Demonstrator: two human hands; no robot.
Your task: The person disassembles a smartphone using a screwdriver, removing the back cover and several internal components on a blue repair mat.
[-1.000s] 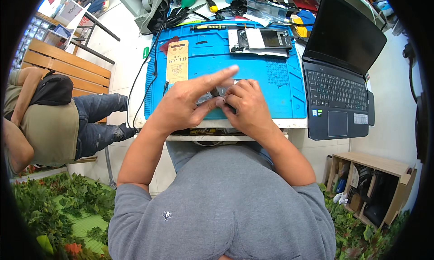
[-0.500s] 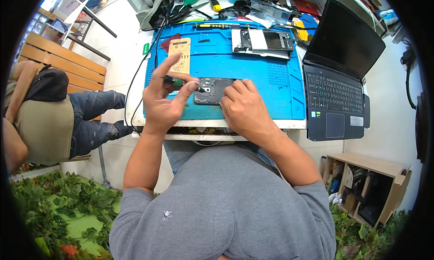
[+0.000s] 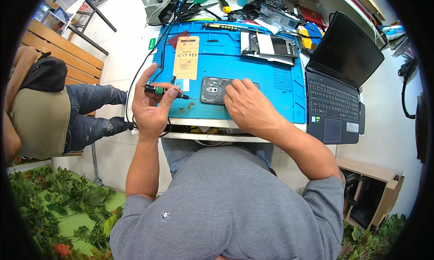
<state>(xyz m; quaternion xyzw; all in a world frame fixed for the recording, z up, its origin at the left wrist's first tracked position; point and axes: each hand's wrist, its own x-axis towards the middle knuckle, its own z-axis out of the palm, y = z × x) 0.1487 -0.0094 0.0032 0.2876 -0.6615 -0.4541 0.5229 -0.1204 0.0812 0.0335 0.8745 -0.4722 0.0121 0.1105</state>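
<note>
Left hand (image 3: 151, 107) upturned, pinching screwdriver (image 3: 168, 92) (tip rightward).

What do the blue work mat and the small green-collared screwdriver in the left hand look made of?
Blue work mat: looks like matte silicone or rubber, judging by its moulded ridges and dull, stained surface. Small green-collared screwdriver in the left hand: dark handle, probably plastic, with a thin shaft that looks like metal; too small to confirm.

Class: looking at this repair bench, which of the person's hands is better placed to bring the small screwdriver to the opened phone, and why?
Probably the left hand: it already grips the screwdriver, tip pointing toward the phone. The right hand rests on the phone, steadying it.
</note>
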